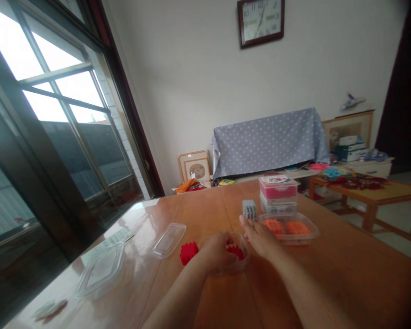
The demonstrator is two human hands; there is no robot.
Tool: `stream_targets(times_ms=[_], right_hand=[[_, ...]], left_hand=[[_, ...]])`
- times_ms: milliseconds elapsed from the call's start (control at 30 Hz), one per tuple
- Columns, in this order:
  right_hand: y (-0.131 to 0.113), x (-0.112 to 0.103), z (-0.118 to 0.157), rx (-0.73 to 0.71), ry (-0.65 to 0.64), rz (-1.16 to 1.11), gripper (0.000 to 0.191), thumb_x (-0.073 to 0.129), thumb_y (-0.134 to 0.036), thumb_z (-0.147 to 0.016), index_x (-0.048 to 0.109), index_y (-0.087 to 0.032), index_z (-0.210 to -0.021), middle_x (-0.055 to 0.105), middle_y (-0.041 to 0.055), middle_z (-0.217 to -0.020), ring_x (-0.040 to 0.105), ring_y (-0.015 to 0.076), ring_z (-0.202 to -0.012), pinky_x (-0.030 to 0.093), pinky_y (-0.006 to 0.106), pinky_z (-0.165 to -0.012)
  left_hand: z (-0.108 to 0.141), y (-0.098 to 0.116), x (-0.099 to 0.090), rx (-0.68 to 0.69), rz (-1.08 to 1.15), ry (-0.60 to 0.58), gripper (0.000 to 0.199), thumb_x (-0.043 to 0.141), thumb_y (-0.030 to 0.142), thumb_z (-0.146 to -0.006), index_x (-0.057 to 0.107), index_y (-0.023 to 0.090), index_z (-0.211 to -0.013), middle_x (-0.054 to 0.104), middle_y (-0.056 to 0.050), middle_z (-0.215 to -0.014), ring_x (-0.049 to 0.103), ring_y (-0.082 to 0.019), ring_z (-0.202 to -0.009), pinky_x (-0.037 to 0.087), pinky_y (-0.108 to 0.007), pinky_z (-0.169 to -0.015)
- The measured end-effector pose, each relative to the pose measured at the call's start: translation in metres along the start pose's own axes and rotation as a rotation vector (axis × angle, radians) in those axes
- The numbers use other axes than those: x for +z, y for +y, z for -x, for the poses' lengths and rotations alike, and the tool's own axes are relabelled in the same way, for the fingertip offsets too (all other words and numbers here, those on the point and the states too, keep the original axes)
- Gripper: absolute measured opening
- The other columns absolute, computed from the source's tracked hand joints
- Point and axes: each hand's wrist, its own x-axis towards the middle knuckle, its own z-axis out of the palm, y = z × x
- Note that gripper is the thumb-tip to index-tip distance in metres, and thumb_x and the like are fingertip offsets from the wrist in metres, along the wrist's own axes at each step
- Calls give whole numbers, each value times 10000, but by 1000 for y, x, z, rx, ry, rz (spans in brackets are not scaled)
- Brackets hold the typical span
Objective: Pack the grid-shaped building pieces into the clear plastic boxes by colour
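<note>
My left hand [219,250] reaches into a small clear container [245,262] with red pieces [235,251] in it; its fingers are bent, and whether they grip a piece is hidden. My right hand [256,234] is beside the container's right side, its fingers stretched out and close to a grey ridged stack [249,209]. A red toothed block [188,252] lies on the table left of the container. Right of my right hand, a clear tray [314,232] holds orange pieces [296,227].
Stacked clear boxes [278,195] stand behind the orange pieces. On the table's left lie a small clear lid [168,240], a larger clear lid [101,269] and a paper sheet [114,238]. A low wooden table [407,188] stands at the right.
</note>
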Motion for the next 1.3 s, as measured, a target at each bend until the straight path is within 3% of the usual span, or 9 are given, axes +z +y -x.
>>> stream_targets(times_ms=[100, 267, 433, 633, 800, 900, 1033, 1167, 1300], right_hand=[[1, 1, 0, -1, 8, -3, 723, 162, -746, -944, 652, -229, -816, 711, 74, -780, 665, 225, -758, 415, 286, -648], [3, 3, -1, 0, 25, 26, 705, 177, -734, -950, 640, -230, -780, 696, 63, -739, 650, 217, -731, 409, 285, -645], [4, 4, -1, 7, -8, 47, 721, 170, -744, -943, 621, -229, -719, 692, 64, -725, 644, 216, -724, 407, 287, -642], [9, 6, -3, 14, -21, 19, 683, 239, -745, -935, 644, -231, -740, 711, 66, -732, 652, 220, -715, 424, 287, -646], [13, 9, -6, 5, -58, -18, 701, 220, -762, -926, 643, -226, -767, 725, 70, -752, 671, 227, -720, 443, 295, -648], [15, 11, -6, 6, -72, -42, 705, 222, -770, -921, 663, -229, -823, 730, 66, -772, 684, 230, -739, 457, 297, -652], [17, 13, -7, 0, -73, -54, 693, 237, -767, -919, 661, -232, -805, 732, 64, -767, 688, 228, -724, 468, 298, -648], [19, 15, -8, 7, -81, -56, 672, 249, -766, -917, 623, -232, -751, 729, 60, -749, 689, 228, -717, 469, 295, -640], [19, 14, -8, 5, -94, -51, 669, 247, -763, -920, 623, -232, -765, 732, 62, -762, 696, 232, -749, 471, 296, -659]], left_hand=[[0, -1, 1, 4, 20, 1, 400, 705, 307, -721, 657, 235, -1111, 714, -30, -982, 629, -196, -802, 389, -257, -639], [-2, -5, 4, -8, 22, 42, 230, 601, 300, -815, 679, 217, -1015, 722, -35, -926, 623, -184, -757, 387, -258, -635], [-1, -10, 2, 46, 108, 107, 245, 566, 210, -800, 664, 198, -1024, 723, -35, -933, 633, -171, -784, 414, -247, -653], [22, -32, -39, 184, 331, 240, 203, 534, 290, -894, 643, 201, -1040, 714, -31, -938, 651, -157, -827, 473, -241, -707], [44, -76, -74, 80, 289, 350, 198, 555, 275, -870, 650, 192, -1023, 708, -32, -938, 652, -163, -841, 488, -254, -736], [56, -97, -84, 88, 221, 336, 285, 625, 254, -813, 650, 196, -1090, 690, -55, -1077, 637, -196, -986, 495, -297, -850], [69, -106, -86, 191, 120, 263, 428, 735, 235, -712, 645, 226, -1130, 641, -62, -1193, 577, -239, -1116, 461, -359, -977], [73, -106, -81, 213, 65, 208, 528, 776, 236, -672, 624, 229, -1177, 614, -66, -1219, 568, -265, -1128, 458, -376, -975], [72, -106, -78, 195, 69, 199, 480, 746, 186, -680, 634, 218, -1146, 635, -62, -1151, 594, -258, -1058, 467, -373, -930]])
